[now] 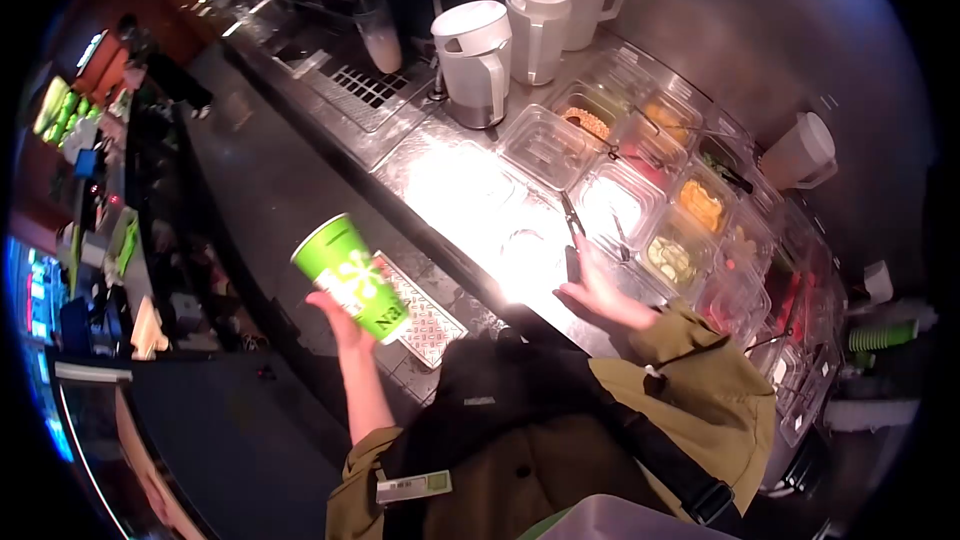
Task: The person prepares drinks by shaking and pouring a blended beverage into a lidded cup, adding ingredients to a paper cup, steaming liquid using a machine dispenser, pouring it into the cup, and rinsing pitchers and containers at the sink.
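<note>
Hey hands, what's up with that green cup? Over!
Left hand: holding green cup, tilted. Right hand: at dark utensil, grip unclear. Nothing seen blocking the cup. Over.

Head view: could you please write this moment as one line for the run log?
left hand: grips tilted green cup | right hand: at dark utensil, contact unclear | near right hand: clear food containers

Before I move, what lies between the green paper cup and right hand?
From green paper cup to right hand, the head view shows a patterned panel, the dark counter edge, then steel countertop, partly hidden by glare.
</note>
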{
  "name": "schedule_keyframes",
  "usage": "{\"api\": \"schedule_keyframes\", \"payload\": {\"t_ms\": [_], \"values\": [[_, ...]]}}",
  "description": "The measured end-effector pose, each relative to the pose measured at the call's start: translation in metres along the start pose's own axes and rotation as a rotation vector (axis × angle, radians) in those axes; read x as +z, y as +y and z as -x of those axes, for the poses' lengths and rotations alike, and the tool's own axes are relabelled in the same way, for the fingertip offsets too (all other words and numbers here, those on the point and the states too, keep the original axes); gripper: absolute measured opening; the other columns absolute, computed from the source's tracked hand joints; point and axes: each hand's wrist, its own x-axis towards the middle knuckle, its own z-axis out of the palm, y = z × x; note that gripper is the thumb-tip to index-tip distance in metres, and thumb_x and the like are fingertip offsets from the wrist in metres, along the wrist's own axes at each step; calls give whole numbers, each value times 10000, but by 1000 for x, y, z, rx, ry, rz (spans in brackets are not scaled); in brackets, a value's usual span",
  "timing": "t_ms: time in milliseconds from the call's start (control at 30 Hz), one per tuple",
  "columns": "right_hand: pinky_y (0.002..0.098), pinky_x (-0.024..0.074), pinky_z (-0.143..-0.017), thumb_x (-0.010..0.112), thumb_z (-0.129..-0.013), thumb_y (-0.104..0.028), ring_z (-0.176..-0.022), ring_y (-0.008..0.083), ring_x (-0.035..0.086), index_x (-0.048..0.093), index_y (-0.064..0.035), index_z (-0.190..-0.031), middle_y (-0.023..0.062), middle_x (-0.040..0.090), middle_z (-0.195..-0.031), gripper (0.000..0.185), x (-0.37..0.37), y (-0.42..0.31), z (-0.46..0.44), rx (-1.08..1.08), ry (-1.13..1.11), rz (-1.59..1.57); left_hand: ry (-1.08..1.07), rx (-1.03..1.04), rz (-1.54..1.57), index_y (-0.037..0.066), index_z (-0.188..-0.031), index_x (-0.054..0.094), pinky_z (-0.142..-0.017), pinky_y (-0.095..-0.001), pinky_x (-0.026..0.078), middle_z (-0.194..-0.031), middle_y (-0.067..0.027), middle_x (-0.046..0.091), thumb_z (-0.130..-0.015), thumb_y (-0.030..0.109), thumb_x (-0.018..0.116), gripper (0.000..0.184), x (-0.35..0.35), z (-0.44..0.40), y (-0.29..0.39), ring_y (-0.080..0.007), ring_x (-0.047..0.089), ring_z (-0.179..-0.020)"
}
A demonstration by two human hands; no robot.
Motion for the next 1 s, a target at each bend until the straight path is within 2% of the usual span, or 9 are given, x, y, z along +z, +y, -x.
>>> {"api": "schedule_keyframes", "payload": {"t_ms": [100, 233, 333, 433, 500, 533, 600, 733, 1000], "values": [[369, 459, -743, 536, -703, -26, -848, 308, 562, 510, 20, -1027, 180, 546, -919, 329, -73, -67, -20, 225, 186, -2, 77, -77, -28, 61, -1270, 315, -850, -372, 449, -1119, -183, 493, -667, 709, 410, 890, -49, -45, 24, -266, 517, -992], [364, 459, -778, 604, -738, -97, -973, 338, 517, 470, -6, -1126, 166, 523, -1058, 420, -133, -111, -186, -306, 408, 509, -74, -231, -143, 39, -1280, 302, -881, -364, 422, -1176, -159, 469, -657, 694, 448, 916, -65, -161, 24, -261, 504, -1018], [375, 394, -883, 638, -713, -310, -1048, 306, 487, 433, -39, -1183, 148, 502, -1133, 580, -108, -114, -325, -447, 428, 753, -308, -344, -193, 16, -1266, 313, -865, -358, 426, -1185, -150, 461, -621, 709, 465, 958, -54, -251, 16, -245, 501, -1019], [372, 399, -848, 629, -702, -330, -935, 284, 529, 537, -41, -944, 123, 542, -974, 388, -94, -90, -394, -372, 229, 937, -422, -388, -208, 22, -1266, 313, -853, -365, 433, -1161, -144, 473, -592, 726, 471, 988, -33, -305, 24, -237, 511, -994], [365, 404, -821, 631, -693, -314, -850, 256, 544, 534, -52, -822, 89, 553, -834, 308, -100, -88, -402, -175, -31, 865, -424, -415, -265, 31, -1268, 313, -861, -367, 429, -1156, -145, 475, -591, 733, 468, 988, -41, -329, 21, -241, 502, -1010], [354, 441, -711, 635, -680, -258, -728, 238, 534, 484, -56, -714, 59, 505, -693, 255, -102, -93, -398, -382, 171, 825, -401, -427, -268, 36, -1270, 306, -863, -368, 427, -1163, -146, 469, -595, 731, 468, 983, -44, -339, 16, -244, 494, -1023], [333, 469, -626, 617, -723, -183, -745, 209, 552, 503, -48, -756, 50, 529, -734, 180, -133, -119, -379, -265, 252, 865, -429, -501, -281, 38, -1276, 285, -870, -374, 423, -1179, -148, 458, -603, 714, 488, 976, -59, -362, 10, -248, 490, -1029], [328, 484, -587, 584, -777, -135, -668, 186, 572, 539, -5, -854, 68, 565, -752, 157, -183, -144, -288, 489, 375, 431, -405, -589, -241, 35, -1299, 262, -916, -389, 401, -1235, -150, 409, -555, 719, 512, 1041, -60, -383, 13, -258, 456, -1079], [389, 462, -638, 636, -726, -268, -703, 300, 554, 513, -12, -934, 129, 535, -781, 352, -41, 5, -208, 504, 129, 715, -596, -466, -375, 21, -1264, 320, -916, -381, 383, -1200, -123, 438, -534, 689, 574, 1022, -53, -417, -3, -245, 455, -1089]]}}
